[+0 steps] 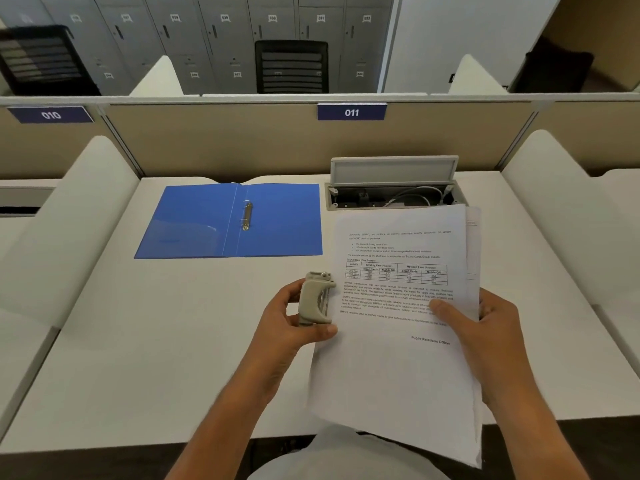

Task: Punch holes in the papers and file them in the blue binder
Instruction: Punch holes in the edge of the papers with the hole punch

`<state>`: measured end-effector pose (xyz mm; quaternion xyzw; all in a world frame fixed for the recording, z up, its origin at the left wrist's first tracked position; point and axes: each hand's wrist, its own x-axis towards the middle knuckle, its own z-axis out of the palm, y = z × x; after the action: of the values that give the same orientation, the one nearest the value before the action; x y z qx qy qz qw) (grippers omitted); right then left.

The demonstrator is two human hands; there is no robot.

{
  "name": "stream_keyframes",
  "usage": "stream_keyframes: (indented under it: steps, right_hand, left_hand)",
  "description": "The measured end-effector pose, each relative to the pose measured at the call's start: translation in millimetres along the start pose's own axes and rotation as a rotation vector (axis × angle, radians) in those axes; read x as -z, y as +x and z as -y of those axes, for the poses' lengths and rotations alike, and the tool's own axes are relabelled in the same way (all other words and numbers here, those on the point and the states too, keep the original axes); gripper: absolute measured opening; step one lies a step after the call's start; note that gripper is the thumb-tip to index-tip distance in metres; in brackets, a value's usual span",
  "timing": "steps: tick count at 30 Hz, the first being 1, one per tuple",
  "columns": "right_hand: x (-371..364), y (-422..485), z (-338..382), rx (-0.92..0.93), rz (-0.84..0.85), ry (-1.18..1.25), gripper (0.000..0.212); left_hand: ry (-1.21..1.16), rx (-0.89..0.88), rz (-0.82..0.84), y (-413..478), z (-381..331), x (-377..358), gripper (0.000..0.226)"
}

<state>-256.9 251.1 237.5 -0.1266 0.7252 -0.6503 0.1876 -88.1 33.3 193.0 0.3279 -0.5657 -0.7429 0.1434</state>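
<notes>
A blue binder [194,223] lies open and flat on the white desk, its metal ring clip [246,215] showing at the spine. My left hand [294,327] grips a beige hole punch [314,298] held on edge, its slot against the left edge of the papers. My right hand [495,334] holds a stack of printed white papers [398,368] by the right side, thumb on top. The sheets are lifted and tilted over the desk's front edge. Another sheet's edge shows behind the stack at the right.
The white desk [166,341] has padded white dividers on both sides. An open cable box [394,195] with its grey lid raised sits at the back right, just beyond the papers. A beige partition labelled 011 closes the back.
</notes>
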Motion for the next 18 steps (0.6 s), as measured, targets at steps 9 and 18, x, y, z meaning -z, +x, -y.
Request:
stream_keyframes:
  steps: [9, 18]
  right_hand:
    - [-0.6, -0.4, -2.0, -0.026, -0.006, 0.014, 0.031]
    - [1.9, 1.8, -3.2, -0.087, 0.023, 0.046, 0.029]
  left_hand:
    - [0.074, 0.011, 0.003, -2.8, -1.4, -8.9, 0.080]
    - [-0.170, 0.109, 0.012, -9.7, -13.7, -7.4, 0.032]
